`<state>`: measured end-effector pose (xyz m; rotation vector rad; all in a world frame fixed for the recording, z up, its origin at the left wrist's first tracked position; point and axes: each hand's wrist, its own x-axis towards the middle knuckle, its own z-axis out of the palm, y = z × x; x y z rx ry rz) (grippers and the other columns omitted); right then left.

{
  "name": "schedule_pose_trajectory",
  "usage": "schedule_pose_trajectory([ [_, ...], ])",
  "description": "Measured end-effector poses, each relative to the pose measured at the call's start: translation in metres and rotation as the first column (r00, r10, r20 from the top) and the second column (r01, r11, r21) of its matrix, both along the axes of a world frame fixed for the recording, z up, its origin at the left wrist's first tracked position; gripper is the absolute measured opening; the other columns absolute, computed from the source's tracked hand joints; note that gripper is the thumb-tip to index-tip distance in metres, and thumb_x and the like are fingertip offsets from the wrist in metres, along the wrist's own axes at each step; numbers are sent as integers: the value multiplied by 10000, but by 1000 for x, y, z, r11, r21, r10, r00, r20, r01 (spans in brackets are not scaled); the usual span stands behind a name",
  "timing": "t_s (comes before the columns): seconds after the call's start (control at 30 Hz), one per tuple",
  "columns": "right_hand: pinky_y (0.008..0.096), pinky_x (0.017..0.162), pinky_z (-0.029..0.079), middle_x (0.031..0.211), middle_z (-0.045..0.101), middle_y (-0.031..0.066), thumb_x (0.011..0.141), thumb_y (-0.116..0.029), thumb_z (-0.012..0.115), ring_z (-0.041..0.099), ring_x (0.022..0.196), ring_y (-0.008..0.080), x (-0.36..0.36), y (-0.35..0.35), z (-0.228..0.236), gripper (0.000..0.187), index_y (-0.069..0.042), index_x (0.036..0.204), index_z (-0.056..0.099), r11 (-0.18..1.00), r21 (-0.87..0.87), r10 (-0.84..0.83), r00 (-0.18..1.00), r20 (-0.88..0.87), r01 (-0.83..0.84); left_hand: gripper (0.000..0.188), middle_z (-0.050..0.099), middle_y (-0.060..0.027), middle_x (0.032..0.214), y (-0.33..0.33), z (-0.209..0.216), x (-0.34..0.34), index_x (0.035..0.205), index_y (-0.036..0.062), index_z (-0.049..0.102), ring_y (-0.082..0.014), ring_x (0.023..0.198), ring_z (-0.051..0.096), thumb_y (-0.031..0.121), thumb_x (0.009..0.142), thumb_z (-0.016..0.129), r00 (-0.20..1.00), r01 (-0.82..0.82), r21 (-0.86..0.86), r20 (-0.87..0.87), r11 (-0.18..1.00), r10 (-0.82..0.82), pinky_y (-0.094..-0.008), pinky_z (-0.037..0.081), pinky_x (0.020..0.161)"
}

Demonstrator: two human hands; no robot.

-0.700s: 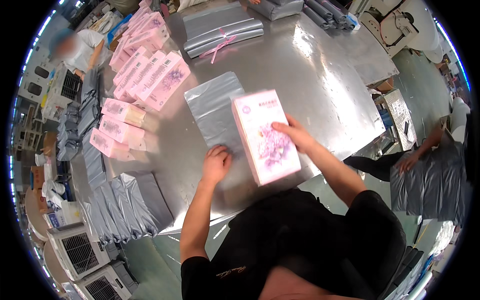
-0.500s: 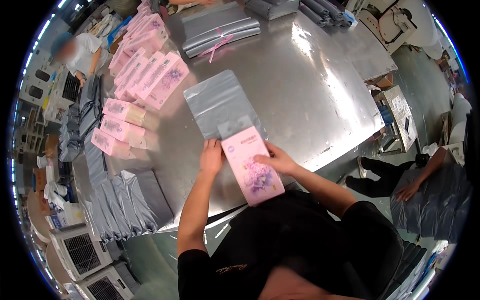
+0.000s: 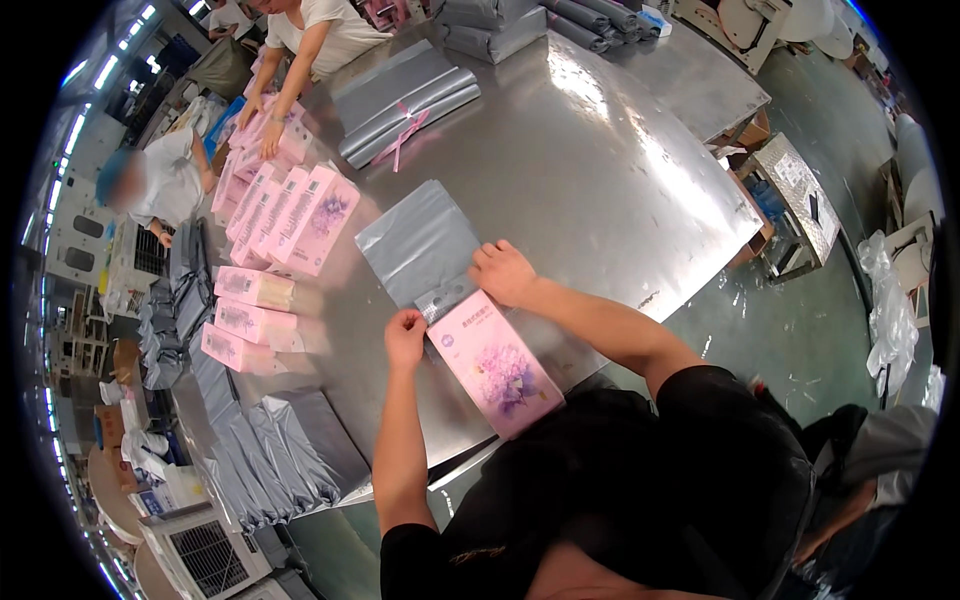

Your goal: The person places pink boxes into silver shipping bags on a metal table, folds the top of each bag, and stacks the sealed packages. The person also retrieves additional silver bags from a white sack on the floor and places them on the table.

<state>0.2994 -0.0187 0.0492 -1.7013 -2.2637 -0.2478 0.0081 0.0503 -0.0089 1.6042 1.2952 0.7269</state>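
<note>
A pink floral-printed pack (image 3: pixel 498 368) lies tilted on the metal table's near edge, its lower end against my black shirt. Beyond it, a flat grey plastic bag (image 3: pixel 418 238) is spread out, and its near edge meets the top of the pack. My left hand (image 3: pixel 406 338) pinches the left corner of that edge, fingers closed. On the other side, my right hand (image 3: pixel 505 272) has its fingers curled onto the bag's right corner. Whether the pack's top end is inside the bag's mouth I cannot tell.
Several pink packs (image 3: pixel 290 225) stand in rows on the left. Filled grey bags (image 3: pixel 310 430) line the near left edge. A tied grey bundle (image 3: pixel 410 110) lies farther back. Across the table, a co-worker's hands (image 3: pixel 270 135) touch the packs; another person (image 3: pixel 165 175) stands at left.
My right hand has left the pack and moved up to the bag's right corner. A co-worker's arms have come in over the far packs. The view has shifted slightly.
</note>
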Motion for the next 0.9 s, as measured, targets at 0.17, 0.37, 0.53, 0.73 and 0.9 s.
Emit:
schedule_pose_trajectory([
  [0.17, 369, 782, 480, 856, 628, 27, 799, -195, 679, 630, 855, 231, 7, -24, -2, 178, -139, 967, 656, 973, 209, 121, 986, -117, -95, 117, 674, -152, 1019, -73, 52, -3, 987, 26, 669, -287, 896, 669, 46, 877, 705, 987, 61, 441, -162, 896, 12, -383, 550, 769],
  [0.37, 396, 780, 494, 894, 651, 65, 821, -182, 643, 637, 869, 260, 0, -34, -34, 210, -93, 1009, 609, 986, 134, 120, 976, -184, -96, 242, 671, -198, 1042, -80, 38, 6, 1054, 30, 602, -415, 950, 656, 119, 869, 729, 946, 20, 448, -298, 894, 129, -481, 532, 813],
  [0.53, 466, 836, 507, 975, 680, 146, 878, -143, 604, 651, 960, 336, -6, -34, -40, 260, -71, 1126, 574, 981, -170, 31, 937, -347, -95, 307, 686, -243, 1044, -80, 19, 6, 1085, 25, 608, -450, 977, 657, 237, 890, 713, 883, -14, 56, -467, 998, 39, -513, 518, 825],
  [0.73, 452, 1019, 480, 1222, 674, 168, 864, -137, 695, 614, 1217, 343, 11, -137, -20, 306, -58, 1154, 639, 629, -679, -225, 748, -624, -378, 350, 714, -180, 1108, -200, 19, -25, 1192, 25, 608, -344, 997, 708, 99, 864, 708, 975, 74, -201, -191, 977, -113, -439, 560, 839],
  [0.9, 409, 733, 550, 876, 704, 107, 903, -254, 750, 714, 849, 300, 20, -102, -15, 287, -55, 1022, 580, 765, -635, -450, 621, -642, -102, 151, 656, -105, 855, -153, 8, 4, 1026, 34, 536, -141, 623, 677, 3, 923, 642, 956, -181, -418, 137, 890, 259, -293, 496, 465],
])
